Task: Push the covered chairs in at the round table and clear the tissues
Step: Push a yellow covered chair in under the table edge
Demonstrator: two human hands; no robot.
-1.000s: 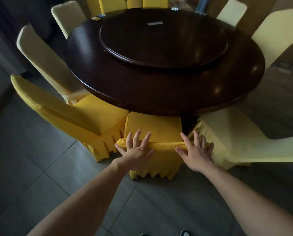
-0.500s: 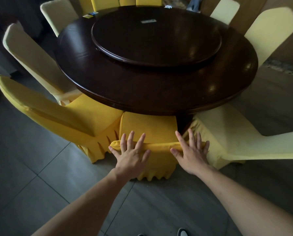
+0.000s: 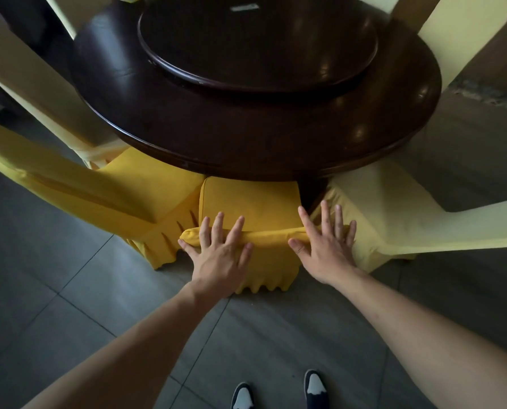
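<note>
Since a second ago the whole view crept closer to the round table, and the yellow covered chair ended up with its seat tucked further under the rim. Left hand lay flat on the top edge of the chair back, fingers spread wide, palm pressing, not curled around anything. Right hand did the same at the right end of that edge, fingers splayed and touching the cloth. Neighbouring darker yellow chair sat just beside on the left, a pale chair on the right. Shoes showed on the grey tile floor.
</note>
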